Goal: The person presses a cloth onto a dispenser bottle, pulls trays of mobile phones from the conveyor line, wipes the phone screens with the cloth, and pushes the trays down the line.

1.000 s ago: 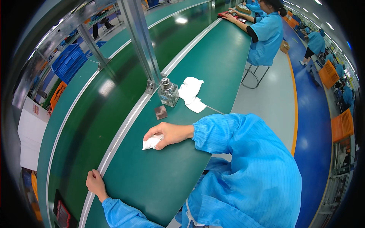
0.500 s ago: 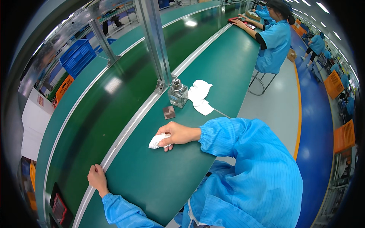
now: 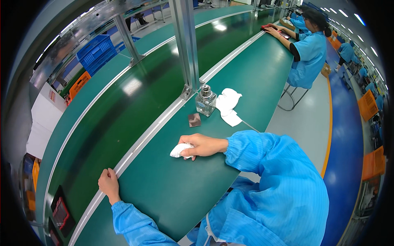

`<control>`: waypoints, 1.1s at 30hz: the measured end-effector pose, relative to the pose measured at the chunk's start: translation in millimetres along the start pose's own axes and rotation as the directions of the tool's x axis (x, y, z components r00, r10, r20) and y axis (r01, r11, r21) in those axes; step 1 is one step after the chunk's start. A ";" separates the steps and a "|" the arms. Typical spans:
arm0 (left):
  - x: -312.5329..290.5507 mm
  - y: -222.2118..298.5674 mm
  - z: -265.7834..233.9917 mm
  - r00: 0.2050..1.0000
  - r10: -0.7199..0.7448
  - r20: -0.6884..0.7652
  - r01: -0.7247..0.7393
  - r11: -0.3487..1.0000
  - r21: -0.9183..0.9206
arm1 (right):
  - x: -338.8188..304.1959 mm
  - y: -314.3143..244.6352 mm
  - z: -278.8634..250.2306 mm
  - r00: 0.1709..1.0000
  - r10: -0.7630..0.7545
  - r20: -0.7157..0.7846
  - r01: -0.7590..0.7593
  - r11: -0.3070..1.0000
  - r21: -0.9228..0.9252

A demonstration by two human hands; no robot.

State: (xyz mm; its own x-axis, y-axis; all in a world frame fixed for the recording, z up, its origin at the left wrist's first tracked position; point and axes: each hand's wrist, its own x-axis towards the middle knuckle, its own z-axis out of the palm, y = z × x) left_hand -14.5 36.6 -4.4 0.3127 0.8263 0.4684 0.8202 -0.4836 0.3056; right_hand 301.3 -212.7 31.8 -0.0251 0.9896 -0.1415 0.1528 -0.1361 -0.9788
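My right hand (image 3: 201,144) is closed round a wadded white cloth (image 3: 180,150), pressed to the green worktop (image 3: 180,184). Beyond it lies a small dark square piece (image 3: 194,120). A clear glass bottle (image 3: 205,101) with a metal top stands upright just behind that piece. To the bottle's right are crumpled white cloths (image 3: 230,102), one lying flatter at the near end. My left hand (image 3: 109,185) rests at the metal rail (image 3: 135,151) on the worktop's far side, fingers curled in. Whatever those fingers may hold is hidden.
Past the rail runs a dark green belt (image 3: 111,127), carrying a black-and-red item (image 3: 62,213) at lower left. A metal post (image 3: 184,45) rises from the rail. A blue crate (image 3: 96,53) stands at far left. A co-worker (image 3: 310,53) sits farther up the bench.
The view has turned slightly, so the bench things appear farther right. My right hand keeps its hold on the cloth, at nearly the same spot. My left hand stays by the rail.
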 end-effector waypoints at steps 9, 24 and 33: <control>-0.4 3.0 0.3 1.000 0.006 0.000 -0.006 1.000 -0.003 | -0.1 7.3 -6.5 0.996 -0.045 0.072 0.053 0.991 -0.126; 2.0 4.0 0.4 1.000 0.029 -0.001 -0.029 1.000 -0.002 | -0.4 3.4 -6.6 0.998 -0.039 0.042 0.044 0.992 -0.121; 9.7 27.3 -30.4 0.980 -0.110 -0.166 0.005 0.848 -0.529 | -0.1 3.9 -1.2 0.997 -0.063 0.034 0.066 0.995 -0.079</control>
State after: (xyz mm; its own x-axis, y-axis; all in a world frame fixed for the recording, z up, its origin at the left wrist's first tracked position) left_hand -3.7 22.6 33.7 0.1368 0.8150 0.5631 0.4441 -0.5585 0.7006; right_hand 303.1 -213.3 28.2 -0.0681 0.9941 -0.0842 0.2287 -0.0666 -0.9712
